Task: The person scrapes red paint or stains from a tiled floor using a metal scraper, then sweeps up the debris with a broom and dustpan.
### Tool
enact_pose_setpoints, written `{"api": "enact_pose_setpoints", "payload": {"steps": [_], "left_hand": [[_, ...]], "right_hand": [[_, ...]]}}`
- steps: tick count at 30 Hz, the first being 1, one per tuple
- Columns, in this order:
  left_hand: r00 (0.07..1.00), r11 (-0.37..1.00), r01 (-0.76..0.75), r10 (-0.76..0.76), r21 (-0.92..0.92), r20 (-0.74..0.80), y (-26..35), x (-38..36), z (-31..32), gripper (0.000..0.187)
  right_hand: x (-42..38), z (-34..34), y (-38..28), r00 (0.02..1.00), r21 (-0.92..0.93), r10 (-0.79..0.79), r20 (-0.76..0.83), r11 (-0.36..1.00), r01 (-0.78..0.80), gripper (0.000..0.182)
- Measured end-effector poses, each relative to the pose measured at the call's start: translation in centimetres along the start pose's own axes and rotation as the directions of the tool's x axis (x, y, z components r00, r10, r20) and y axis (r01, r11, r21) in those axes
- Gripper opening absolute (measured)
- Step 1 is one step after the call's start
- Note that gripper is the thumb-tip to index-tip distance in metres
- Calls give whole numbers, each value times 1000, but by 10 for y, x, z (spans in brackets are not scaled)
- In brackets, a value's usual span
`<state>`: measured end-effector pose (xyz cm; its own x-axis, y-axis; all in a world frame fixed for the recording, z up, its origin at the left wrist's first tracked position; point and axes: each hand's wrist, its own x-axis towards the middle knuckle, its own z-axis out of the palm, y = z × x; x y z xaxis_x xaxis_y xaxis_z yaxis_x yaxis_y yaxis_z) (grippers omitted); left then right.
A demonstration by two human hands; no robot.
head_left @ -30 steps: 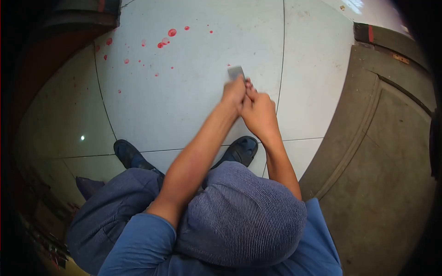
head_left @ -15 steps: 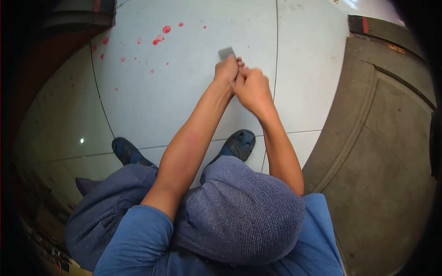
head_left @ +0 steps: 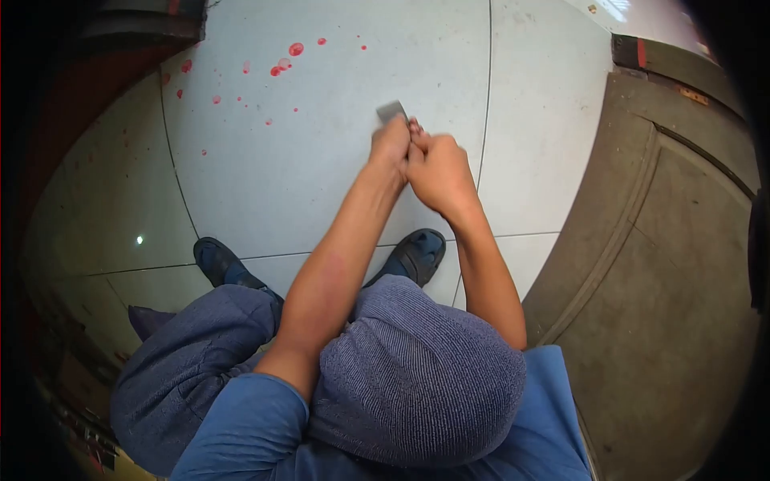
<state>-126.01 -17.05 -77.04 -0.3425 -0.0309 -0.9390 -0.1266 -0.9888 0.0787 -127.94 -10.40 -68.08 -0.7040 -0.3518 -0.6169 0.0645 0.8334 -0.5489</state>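
Observation:
A small flat grey piece, like a blade (head_left: 391, 111), sticks out beyond my left hand (head_left: 391, 143), whose fingers are closed around it. Its handle, if there is one, is hidden in the hand. Close against it on the right, my right hand (head_left: 439, 167) has its fingers curled in, with the fingertips at the left hand's fingers. Whatever the right fingers may pinch is too small to make out. Both hands are above the pale tiled floor (head_left: 321, 184). Red spots (head_left: 296, 50) are scattered on the tiles to the upper left.
A brown wooden door panel (head_left: 674, 264) fills the right side, with a metal hinge (head_left: 693, 95) near its top. Dark furniture (head_left: 144, 28) stands at the upper left. My feet in dark sandals (head_left: 419, 255) are on the floor below the hands.
Both hands, still together, have moved slightly down toward my body, and the grey piece has moved with them. The view has shifted a little.

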Motion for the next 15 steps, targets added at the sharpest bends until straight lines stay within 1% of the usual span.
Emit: {"api": "enact_pose_setpoints", "payload": {"steps": [2, 3, 6, 7, 10, 11, 14, 15], "left_hand": [[998, 1000, -7, 7, -4, 63, 7, 4, 3, 25], [999, 1000, -11, 10, 6, 42, 3, 2, 0, 25], [1000, 1000, -2, 2, 17, -28, -1, 3, -6, 24], [998, 999, -51, 50, -4, -42, 1, 3, 2, 22], [995, 995, -77, 73, 62, 67, 13, 9, 9, 20], [1000, 1000, -16, 16, 9, 2, 7, 4, 6, 20], [992, 1000, -13, 14, 5, -127, -5, -11, -3, 22], [996, 997, -61, 64, 57, -62, -2, -4, -3, 25]], "right_hand": [[5, -3, -6, 998, -4, 53, 18, 999, -53, 24], [0, 2, -1, 997, 20, -50, -50, 998, 51, 25], [-2, 11, 8, 986, -14, -125, -106, 992, 124, 29], [2, 1, -1, 999, 5, -17, -28, 1000, 17, 31], [11, -8, -11, 997, 88, 73, 29, 993, -75, 25], [2, -14, -16, 986, 92, 136, 96, 985, -145, 24], [-5, 14, 22, 997, 131, -70, -28, 989, 73, 31], [-1, 7, 10, 999, 17, -38, -4, 999, 38, 28]]}}
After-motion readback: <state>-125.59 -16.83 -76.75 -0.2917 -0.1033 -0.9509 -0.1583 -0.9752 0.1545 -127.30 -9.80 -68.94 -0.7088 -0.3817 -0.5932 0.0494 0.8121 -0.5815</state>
